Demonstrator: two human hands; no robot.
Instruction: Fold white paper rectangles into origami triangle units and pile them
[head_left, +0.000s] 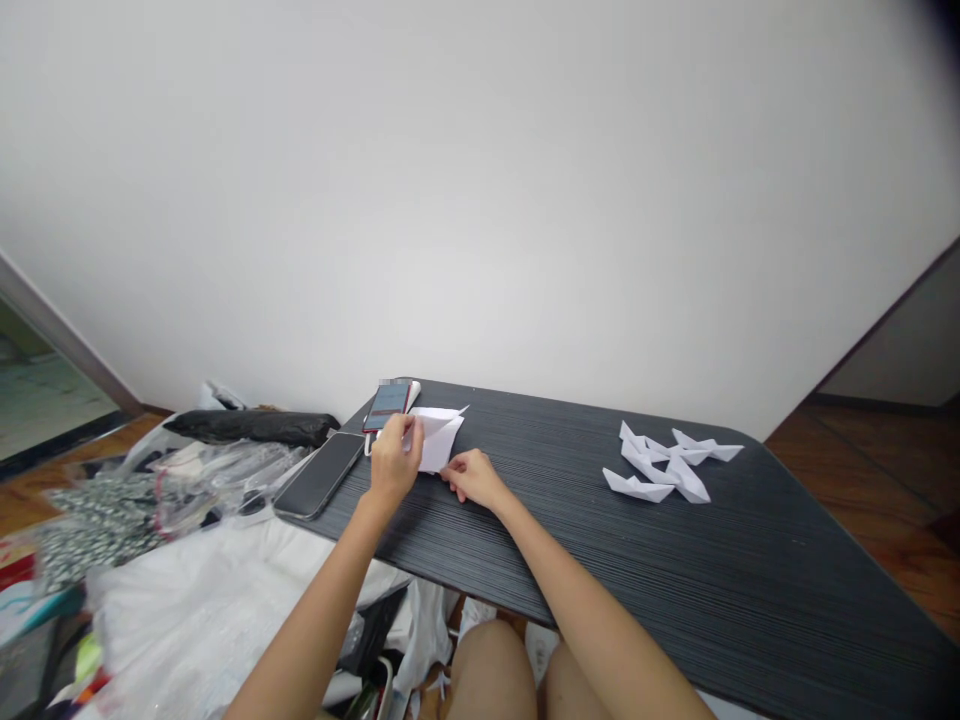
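White paper, partly folded or layered, lies toward the left end of the dark table, with one edge lifted. My left hand pinches that raised edge between thumb and fingers. At the lower right corner of the paper, my right hand is closed, its fingertips gripping the corner. Whether this is one sheet or several, I cannot tell. Several folded paper boats sit in a loose group well to the right of my hands.
A phone with a lit screen and a larger black phone lie left of the paper on the black table. White wall rises behind it. Plastic bags and a black wrapped bundle are piled at the left.
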